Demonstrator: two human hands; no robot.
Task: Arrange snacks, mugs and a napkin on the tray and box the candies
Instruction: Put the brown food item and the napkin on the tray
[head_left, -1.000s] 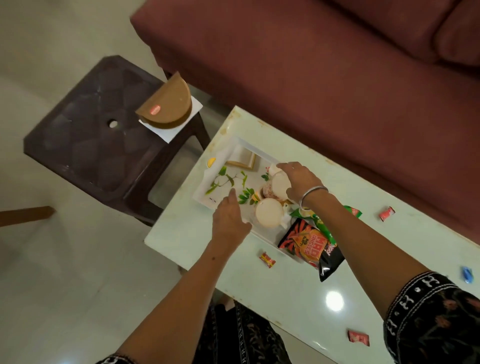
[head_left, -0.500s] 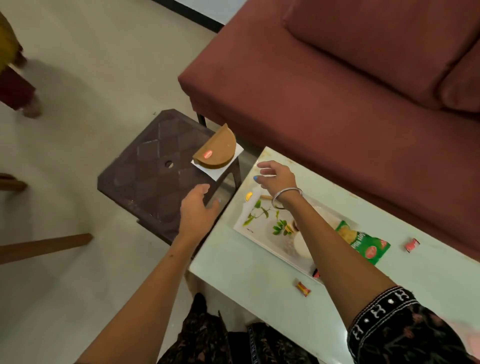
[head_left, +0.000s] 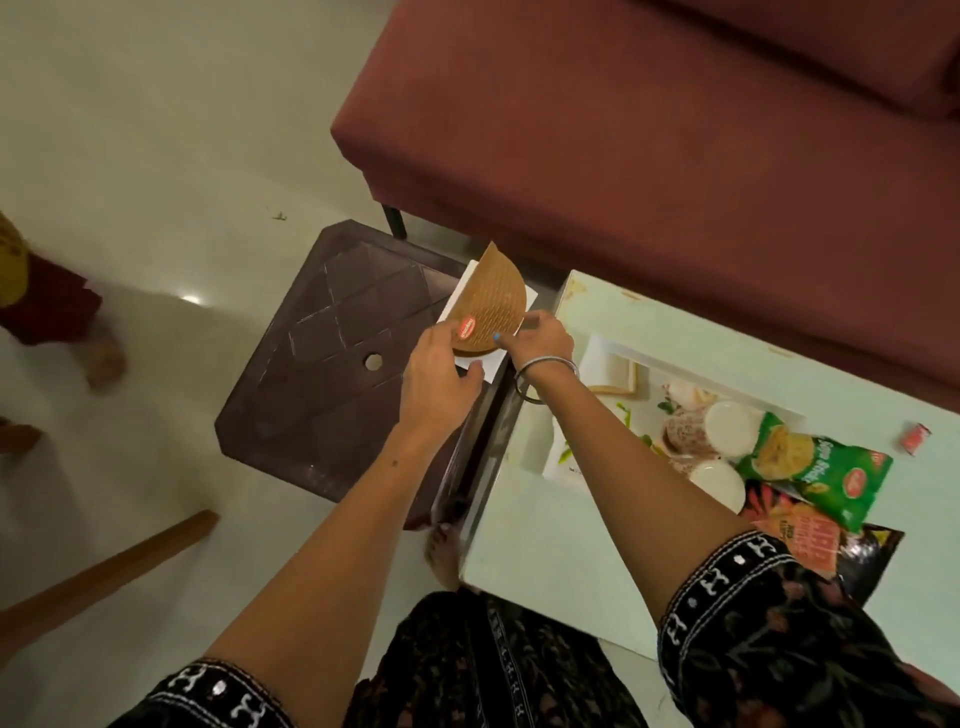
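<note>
A brown half-round box (head_left: 493, 301) with a red label lies on a white napkin (head_left: 460, 299) at the near corner of a dark plastic stool (head_left: 332, 364). My left hand (head_left: 441, 374) grips the box's left edge by the label. My right hand (head_left: 537, 338), with a bangle on its wrist, holds the box's lower right edge. On the pale table, the white tray (head_left: 602, 348) carries two patterned mugs (head_left: 685, 431) with white lids, a folded cream item (head_left: 618, 374), and a green snack bag (head_left: 815, 462). A red-and-black snack bag (head_left: 815, 535) overlaps the tray's near end. A red candy (head_left: 915, 439) lies loose further right.
A maroon sofa (head_left: 675, 156) runs behind the table and stool. The pale table (head_left: 545, 530) stands right beside the stool. Another person's foot (head_left: 104, 358) is on the floor at the left. A wooden bar (head_left: 104, 571) lies at the lower left.
Both hands left the tray and reached left to the stool, where they now hold the half-round box. My view swung down and left.
</note>
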